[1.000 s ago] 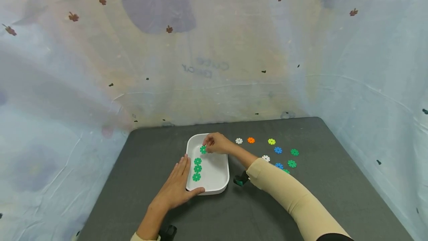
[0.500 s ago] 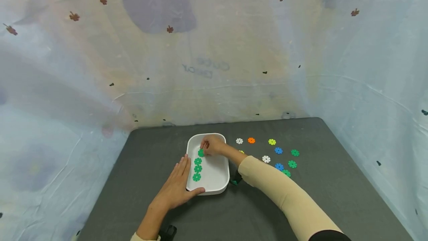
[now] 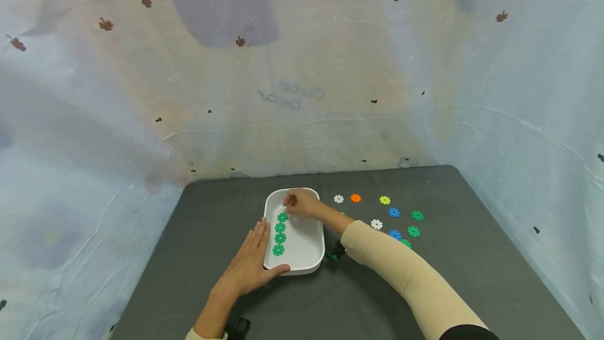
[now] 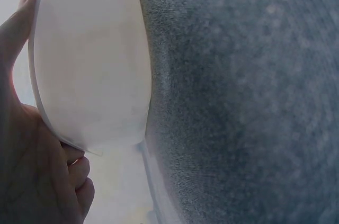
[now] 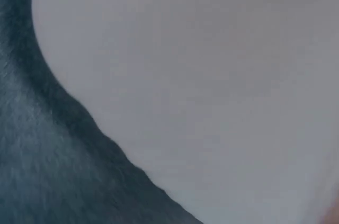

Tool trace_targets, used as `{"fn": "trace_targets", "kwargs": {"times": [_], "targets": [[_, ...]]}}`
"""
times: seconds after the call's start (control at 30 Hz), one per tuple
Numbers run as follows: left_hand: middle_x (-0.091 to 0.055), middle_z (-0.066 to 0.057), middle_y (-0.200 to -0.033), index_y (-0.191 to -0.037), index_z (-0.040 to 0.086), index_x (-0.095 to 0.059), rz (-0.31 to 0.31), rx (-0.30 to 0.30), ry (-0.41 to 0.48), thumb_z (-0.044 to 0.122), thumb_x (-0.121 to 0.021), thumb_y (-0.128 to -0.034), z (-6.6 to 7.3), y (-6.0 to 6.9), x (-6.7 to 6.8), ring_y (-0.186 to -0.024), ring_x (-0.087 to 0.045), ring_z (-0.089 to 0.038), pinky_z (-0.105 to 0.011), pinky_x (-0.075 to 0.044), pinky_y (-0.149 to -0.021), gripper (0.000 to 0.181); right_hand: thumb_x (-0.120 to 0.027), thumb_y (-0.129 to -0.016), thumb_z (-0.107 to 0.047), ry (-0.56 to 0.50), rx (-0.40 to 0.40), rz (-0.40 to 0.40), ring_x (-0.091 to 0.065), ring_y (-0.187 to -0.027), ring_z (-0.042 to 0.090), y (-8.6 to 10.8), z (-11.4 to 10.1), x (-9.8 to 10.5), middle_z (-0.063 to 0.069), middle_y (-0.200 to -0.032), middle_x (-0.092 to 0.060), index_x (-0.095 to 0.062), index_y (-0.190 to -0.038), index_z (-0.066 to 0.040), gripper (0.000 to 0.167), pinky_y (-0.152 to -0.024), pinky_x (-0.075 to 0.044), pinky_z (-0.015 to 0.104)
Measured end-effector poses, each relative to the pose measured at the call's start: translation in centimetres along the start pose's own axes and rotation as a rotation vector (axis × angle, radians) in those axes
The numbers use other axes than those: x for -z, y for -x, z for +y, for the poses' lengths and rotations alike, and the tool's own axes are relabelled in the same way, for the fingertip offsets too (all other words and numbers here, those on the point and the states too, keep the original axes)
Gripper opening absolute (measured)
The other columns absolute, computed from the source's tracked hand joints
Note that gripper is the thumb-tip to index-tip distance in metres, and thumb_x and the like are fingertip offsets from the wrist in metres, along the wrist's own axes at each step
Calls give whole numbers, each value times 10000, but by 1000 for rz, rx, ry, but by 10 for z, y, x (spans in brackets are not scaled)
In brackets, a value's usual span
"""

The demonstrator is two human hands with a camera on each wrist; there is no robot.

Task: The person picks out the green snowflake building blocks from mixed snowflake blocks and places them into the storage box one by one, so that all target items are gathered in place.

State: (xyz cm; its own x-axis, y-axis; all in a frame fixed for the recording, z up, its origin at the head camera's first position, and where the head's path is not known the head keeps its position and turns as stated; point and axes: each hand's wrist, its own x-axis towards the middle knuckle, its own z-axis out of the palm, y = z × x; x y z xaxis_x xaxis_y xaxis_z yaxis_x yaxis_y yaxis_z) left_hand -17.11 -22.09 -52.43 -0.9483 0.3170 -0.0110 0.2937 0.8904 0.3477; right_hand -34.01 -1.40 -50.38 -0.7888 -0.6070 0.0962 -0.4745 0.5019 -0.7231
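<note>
A white tray (image 3: 309, 243) stands on the dark table, with several green notched discs (image 3: 280, 238) in a row along its left side. My left hand (image 3: 247, 264) rests at the tray's near left corner, fingers along the left wall and thumb on the front rim. The left wrist view shows that hand (image 4: 37, 166) against the tray's outer wall (image 4: 92, 65). Over the tray's far part is my right hand (image 3: 302, 203), fingers bent beside the farthest green disc (image 3: 282, 217), which shows apart from them. The right wrist view holds mostly the blurred white tray (image 5: 185, 75).
Right of the tray lie loose discs: white (image 3: 338, 199), orange (image 3: 356, 198), yellow (image 3: 385, 200), blue (image 3: 394, 212) and green (image 3: 417, 215). My right forearm partly covers some of them. A patterned sheet (image 3: 302, 146) hangs behind the table (image 3: 226, 198).
My right hand has carried a green disc toward me to the far end of the row and let it go. The left hand stays put.
</note>
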Motion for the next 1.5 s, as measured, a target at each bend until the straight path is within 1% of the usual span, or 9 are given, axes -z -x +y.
{"fn": "trace_targets", "kwargs": {"times": [0.13, 0.23, 0.37, 0.5, 0.77, 0.93, 1.1, 1.3, 1.5], "targets": [[42, -134, -1804, -1717, 30, -38, -2, 7, 14, 810, -644, -907, 0, -1, 0, -1669, -16, -324, -526, -95, -1350, 1278, -762, -993, -36, -18, 33, 5, -695, -901, 164, 12, -4, 21, 74, -993, -745, -742, -1138, 16, 155, -834, -602, 290], [42, -133, -1804, -1717, 25, -42, -3, 9, 15, 794, -660, -909, 0, -1, 0, -1669, -8, -319, -522, -92, -1351, 1276, -754, -1010, -62, -40, 49, 9, -699, -930, 156, 25, -1, 41, 52, -1022, -743, -739, -1152, -35, 145, -882, -605, 302], [39, -135, -1803, -1717, 21, -44, -5, 11, 19, 804, -658, -902, 0, -1, 0, -1669, -2, -312, -508, -84, -1353, 1286, -732, -1032, -91, -32, 52, 36, -683, -903, 137, 47, 10, 68, 24, -1015, -725, -730, -1143, -91, 111, -850, -604, 314], [13, -147, -1802, -1715, 11, -66, 10, 2, 22, 826, -649, -890, -1, -1, -1, -1668, -32, -327, -512, -101, -1352, 1298, -727, -1041, -113, 1, 39, 65, -673, -911, 138, 72, 27, 90, 12, -1022, -716, -728, -1153, -98, 113, -854, -596, 343], [-29, -160, -1802, -1714, 2, -103, 41, -18, 19, 838, -644, -882, -1, 1, -1, -1665, -75, -341, -524, -143, -1345, 1296, -732, -1030, -76, 53, -14, 121, -674, -902, 158, 119, 55, 118, 20, -1002, -718, -726, -1132, -75, 103, -817, -598, 353], [-26, -159, -1802, -1714, 4, -103, 43, -20, 13, 846, -637, -880, -3, 0, -2, -1664, -86, -348, -524, -143, -1345, 1299, -738, -1023, -71, 85, -62, 127, -668, -901, 162, 151, 64, 129, 3, -1005, -716, -726, -1139, -59, 117, -822, -596, 363], [-25, -152, -1804, -1716, 9, -104, 46, -20, 15, 844, -640, -880, -4, -1, -3, -1666, -75, -337, -522, -143, -1346, 1297, -744, -1012, -52, 106, -95, 94, -655, -883, 155, 181, 74, 136, 5, -987, -707, -722, -1108, -74, 101, -793, -592, 329], [-6, -147, -1804, -1716, 8, -97, 34, -19, 30, 834, -647, -884, -3, 0, -2, -1666, -64, -342, -520, -127, -1348, 1295, -765, -1003, -76, 129, -126, 23, -610, -812, 100, 212, 85, 134, -40, -916, -664, -715, -1109, -35, 125, -712, -557, 275], [-32, -162, -1802, -1713, -3, -112, 52, -27, 17, 833, -642, -888, -4, 0, -3, -1661, -100, -360, -532, -152, -1343, 1289, -811, -976, -122, 136, -108, -38, -555, -777, 59, 236, 88, 129, -18, -929, -644, -711, -1117, -47, 188, -673, -523, 260]]}}
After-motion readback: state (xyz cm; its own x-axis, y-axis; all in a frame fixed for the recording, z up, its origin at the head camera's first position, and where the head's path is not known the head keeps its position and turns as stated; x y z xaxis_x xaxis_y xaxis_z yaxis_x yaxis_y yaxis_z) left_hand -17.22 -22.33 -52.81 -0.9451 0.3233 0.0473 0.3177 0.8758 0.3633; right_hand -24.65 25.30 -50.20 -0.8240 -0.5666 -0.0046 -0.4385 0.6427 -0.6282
